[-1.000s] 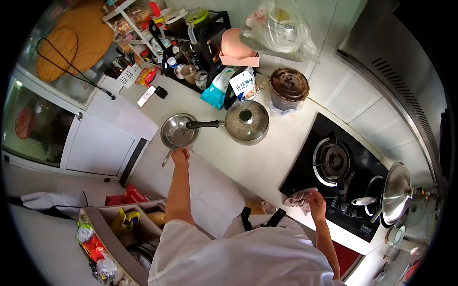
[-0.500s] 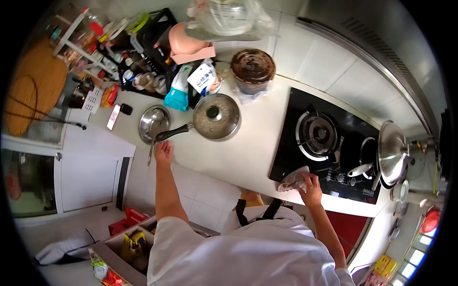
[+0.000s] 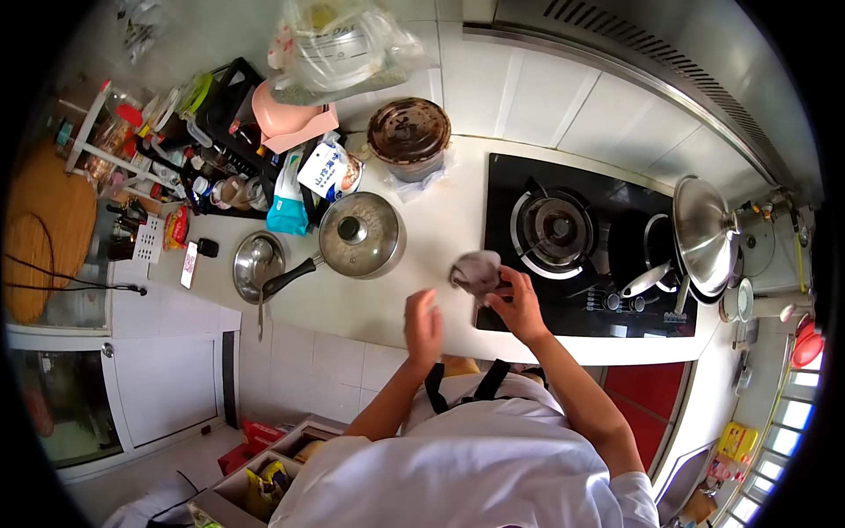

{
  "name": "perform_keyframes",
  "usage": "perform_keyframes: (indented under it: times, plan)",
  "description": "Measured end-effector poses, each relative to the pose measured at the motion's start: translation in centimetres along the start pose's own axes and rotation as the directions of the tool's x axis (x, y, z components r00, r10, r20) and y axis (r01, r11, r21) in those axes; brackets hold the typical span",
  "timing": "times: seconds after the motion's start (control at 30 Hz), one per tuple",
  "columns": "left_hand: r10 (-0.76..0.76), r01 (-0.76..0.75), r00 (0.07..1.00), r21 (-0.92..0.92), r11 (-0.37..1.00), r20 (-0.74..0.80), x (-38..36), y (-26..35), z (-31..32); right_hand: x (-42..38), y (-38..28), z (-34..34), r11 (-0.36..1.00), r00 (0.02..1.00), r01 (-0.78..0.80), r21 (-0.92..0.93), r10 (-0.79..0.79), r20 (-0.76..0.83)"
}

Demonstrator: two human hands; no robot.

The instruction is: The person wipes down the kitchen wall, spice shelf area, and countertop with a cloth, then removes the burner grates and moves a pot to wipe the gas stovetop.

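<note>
A crumpled grey cloth (image 3: 476, 273) is gripped in the fingers of my right hand (image 3: 521, 310), at the left front edge of the black gas stove (image 3: 576, 308). My left hand (image 3: 424, 331) is a little blurred over the front of the counter. It looks open and holds nothing I can see. To its left sits a lidded saucepan (image 3: 374, 233), its black handle (image 3: 289, 277) pointing front-left. Beside that handle stands a steel bowl (image 3: 257, 255) with a utensil in it.
A brown-stained lidded tub (image 3: 409, 132) and food packets (image 3: 331, 171) stand behind the saucepan. On the stove's right are a black pan (image 3: 629, 251) and a large steel lid (image 3: 701, 233). A phone (image 3: 189, 265) lies at the counter's left end. An open drawer (image 3: 220, 506) is below.
My left hand has left the saucepan's handle area and come right, towards my right hand. My right hand has lifted the cloth up and left from the stove's front corner. The view has shifted.
</note>
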State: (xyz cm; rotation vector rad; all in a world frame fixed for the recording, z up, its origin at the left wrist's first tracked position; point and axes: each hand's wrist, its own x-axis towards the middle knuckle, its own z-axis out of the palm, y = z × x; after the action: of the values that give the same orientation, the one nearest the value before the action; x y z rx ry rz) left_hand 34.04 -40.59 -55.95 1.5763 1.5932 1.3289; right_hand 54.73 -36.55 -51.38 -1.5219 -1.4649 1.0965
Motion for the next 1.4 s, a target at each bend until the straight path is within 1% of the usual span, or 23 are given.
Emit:
perform_keyframes:
  times: [0.03, 0.07, 0.1, 0.17, 0.23, 0.3, 0.43, 0.5, 0.53, 0.6, 0.63, 0.7, 0.73, 0.77, 0.83, 0.93, 0.97, 1.03, 1.07, 1.13, 1.23, 1.37, 1.4]
  plan:
    - [0.184, -0.204, 0.978, 0.240, 0.949, 0.102, 2.3, 2.3, 0.7, 0.1, -0.9, 0.0, 0.998, 0.999, -0.041, -0.044, 0.042, 0.031]
    - [0.106, -0.147, 0.982, 0.273, 0.951, 0.156, 3.3, 2.5, 2.3, 0.1, -1.3, -0.1, 0.993, 0.994, -0.081, -0.089, 0.086, 0.061]
    - [0.116, -0.195, 0.971, 0.409, 0.891, 0.210, 4.1, 1.2, 4.1, -0.1, -0.7, -0.5, 0.993, 0.995, -0.085, -0.085, 0.090, 0.051]
    - [-0.005, -0.179, 0.959, 0.622, 0.762, 0.282, 5.1, -1.7, 7.3, -1.5, 1.7, -1.9, 0.911, 0.994, 0.093, -0.403, -0.061, 0.093]
    - [-0.055, -0.195, 0.946, 0.698, 0.689, 0.318, 6.0, -3.5, 9.1, -3.7, 4.2, -3.7, 0.894, 0.998, 0.036, -0.446, -0.011, 0.058]
    - [-0.077, -0.190, 0.938, 0.690, 0.698, 0.337, 8.0, -4.7, 10.0, -6.6, 6.7, -5.9, 0.874, 0.996, -0.085, -0.479, 0.080, -0.031]
    - [0.006, -0.240, 0.953, 0.747, 0.620, 0.302, 13.8, -6.9, 11.1, -12.4, 8.6, -9.7, 0.794, 0.952, -0.304, -0.527, 0.266, -0.148]
    - [-0.002, -0.206, 0.965, 0.764, 0.611, 0.262, 17.4, -7.5, 12.6, -14.2, 8.7, -11.0, 0.762, 0.902, -0.429, -0.485, 0.390, -0.186]
    - [-0.030, -0.175, 0.968, 0.758, 0.628, 0.248, 18.8, -7.2, 13.3, -14.7, 8.6, -11.5, 0.757, 0.894, -0.448, -0.475, 0.395, -0.213]
    - [-0.032, -0.148, 0.973, 0.728, 0.669, 0.227, 19.9, -7.1, 15.1, -15.6, 8.5, -11.9, 0.752, 0.887, -0.462, -0.469, 0.399, -0.234]
    - [0.057, -0.243, 0.962, 0.739, 0.629, 0.268, 19.3, -7.2, 15.5, -15.7, 8.1, -11.9, 0.753, 0.878, -0.479, -0.451, 0.405, -0.257]
    - [0.161, -0.387, 0.914, 0.683, 0.620, 0.371, 17.9, -7.4, 16.2, -14.7, 7.6, -11.6, 0.649, 0.882, -0.469, -0.599, 0.307, -0.357]
    - [0.100, -0.346, 0.913, 0.624, 0.700, 0.395, 17.1, -7.0, 16.1, -14.3, 7.8, -11.6, 0.616, 0.861, -0.509, -0.602, 0.360, -0.359]
    - [0.129, -0.366, 0.908, 0.604, 0.708, 0.399, 16.7, -6.7, 15.8, -13.9, 8.0, -11.5, 0.617, 0.848, -0.529, -0.582, 0.367, -0.382]
    - [0.175, -0.414, 0.891, 0.592, 0.691, 0.419, 17.2, -7.0, 15.5, -13.2, 7.9, -11.0, 0.555, 0.861, -0.506, -0.660, 0.362, -0.356]
    - [0.192, -0.440, 0.884, 0.620, 0.650, 0.426, 21.2, -8.4, 16.9, -12.4, 8.5, -10.2, 0.537, 0.867, -0.481, -0.693, 0.409, -0.285]
    - [0.187, -0.438, 0.885, 0.624, 0.647, 0.427, 23.0, -8.7, 17.5, -12.2, 8.6, -10.0, 0.524, 0.870, -0.469, -0.711, 0.409, -0.273]
    - [0.025, -0.360, 0.889, 0.664, 0.655, 0.457, 26.3, -9.1, 18.9, -12.3, 8.5, -9.9, 0.507, 0.871, -0.465, -0.725, 0.411, -0.271]
    - [0.024, -0.366, 0.885, 0.663, 0.653, 0.465, 27.7, -9.1, 19.4, -12.2, 8.0, -10.4, 0.498, 0.871, -0.448, -0.743, 0.432, -0.236]
    - [-0.128, -0.322, 0.850, 0.697, 0.640, 0.510, 30.1, -9.2, 20.3, -12.3, 7.6, -10.9, 0.480, 0.869, -0.422, -0.769, 0.457, -0.191]
    - [-0.205, -0.293, 0.831, 0.721, 0.628, 0.517, 31.5, -8.3, 20.9, -12.5, 8.0, -11.2, 0.496, 0.875, -0.417, -0.761, 0.447, -0.188]
    - [-0.136, -0.353, 0.835, 0.707, 0.613, 0.534, 30.1, -7.9, 19.7, -12.3, 8.2, -12.0, 0.561, 0.900, -0.404, -0.723, 0.384, -0.205]
    - [-0.050, -0.406, 0.831, 0.667, 0.625, 0.554, 29.4, -8.6, 19.3, -12.1, 8.1, -12.2, 0.589, 0.903, -0.414, -0.694, 0.363, -0.230]
